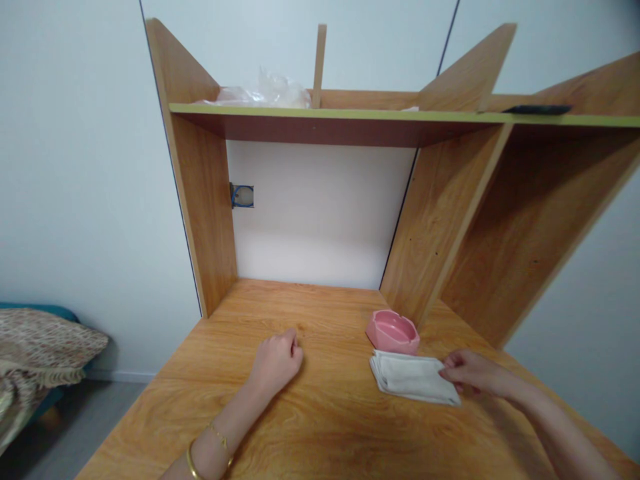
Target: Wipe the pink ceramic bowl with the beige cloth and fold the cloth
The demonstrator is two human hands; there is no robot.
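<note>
A folded whitish cloth (413, 377) lies on the wooden desktop, right of the middle. My right hand (467, 373) pinches the right end of this cloth between thumb and fingers. Just behind the cloth stands a pink faceted bowl, like an ashtray (393, 332), close to the cloth's far edge. My left hand (278, 360) rests on the desktop to the left, curled into a loose fist with nothing visible in it. Gold bracelets circle the left wrist.
Around the wooden desktop (320, 433) rise upright side panels and an upper shelf (320, 115). On the shelf lie a clear plastic bag (270, 92) and a dark flat object (537, 109). A wall socket box (243, 196) shows loose wires. A fabric-covered seat (45, 340) stands far left.
</note>
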